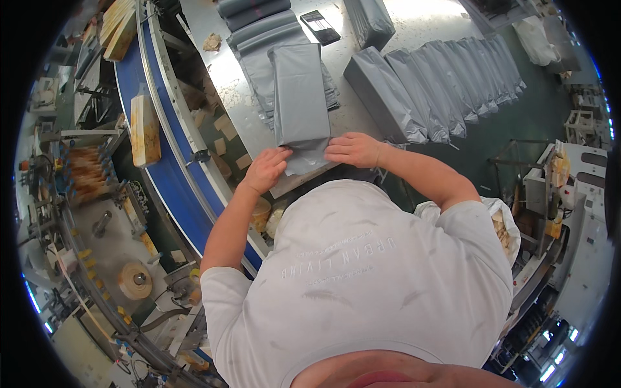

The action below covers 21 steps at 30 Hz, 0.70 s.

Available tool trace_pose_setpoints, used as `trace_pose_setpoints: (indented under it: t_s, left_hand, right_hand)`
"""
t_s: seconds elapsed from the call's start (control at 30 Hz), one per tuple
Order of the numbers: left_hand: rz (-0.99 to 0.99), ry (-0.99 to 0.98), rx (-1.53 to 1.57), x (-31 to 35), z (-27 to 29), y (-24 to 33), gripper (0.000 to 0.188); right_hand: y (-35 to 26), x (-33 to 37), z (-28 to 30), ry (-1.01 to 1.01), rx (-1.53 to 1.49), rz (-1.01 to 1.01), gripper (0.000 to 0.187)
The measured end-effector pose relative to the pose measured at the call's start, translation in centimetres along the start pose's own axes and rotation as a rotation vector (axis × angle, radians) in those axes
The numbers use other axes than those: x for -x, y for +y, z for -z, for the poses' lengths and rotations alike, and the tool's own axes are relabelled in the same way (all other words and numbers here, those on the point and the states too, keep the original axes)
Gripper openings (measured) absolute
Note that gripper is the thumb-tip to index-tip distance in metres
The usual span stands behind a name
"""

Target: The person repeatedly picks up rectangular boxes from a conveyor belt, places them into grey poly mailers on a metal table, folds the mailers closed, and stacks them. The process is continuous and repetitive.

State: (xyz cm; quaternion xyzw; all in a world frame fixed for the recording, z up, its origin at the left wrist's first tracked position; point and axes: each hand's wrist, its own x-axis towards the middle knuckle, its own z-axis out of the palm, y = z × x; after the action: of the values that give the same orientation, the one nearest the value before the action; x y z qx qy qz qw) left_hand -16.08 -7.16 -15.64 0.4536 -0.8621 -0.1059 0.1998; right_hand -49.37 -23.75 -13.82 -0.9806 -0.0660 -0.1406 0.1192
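Note:
A grey plastic bag [301, 97] lies lengthwise on the metal table, filled out into a box shape by contents I cannot see. Its loose, thinner end faces me at the table's near edge. My left hand [267, 169] pinches the left corner of that end, fingers bent in. At the right corner, my right hand [352, 150] grips the same end between thumb and fingers. Beneath and beyond the bag lie flat grey bags [259, 61] in an overlapping stack.
To the right, several filled grey packages [446, 84] stand in a row, and another package [370, 22] lies behind them. A phone [320, 27] rests near the flat bags. On the left runs a blue conveyor belt [171, 145] carrying a yellow-white block bundle [145, 129]. A white sack [501, 226] stands at my right.

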Motion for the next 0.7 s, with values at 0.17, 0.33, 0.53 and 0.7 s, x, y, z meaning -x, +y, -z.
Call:
trace_pose_setpoints:
  t_s: [0.17, 0.33, 0.53, 0.7]
  left_hand:
    - [-0.053, -0.098, -0.051, 0.6, 1.2, -0.7, 0.017]
    - [-0.104, -0.159, -0.029, 1.0, 1.3, -0.9, 0.021]
    - [-0.075, -0.169, 0.017, 0.6, 1.6, -1.4, 0.020]
    - [0.010, -0.133, 0.186, -0.4, 2.0, -0.9, 0.022]
  right_hand:
    - [0.4, 0.5, 3.5, -0.271, -0.180, 0.100, 0.046]
    - [0.2, 0.2, 2.2, -0.253, 0.063, 0.115, 0.054]
    - [1.0, -0.6, -2.5, -0.283, 0.161, 0.150, 0.030]
    - [0.9, 2.0, -3.0, -0.140, -0.319, -0.211, 0.025]
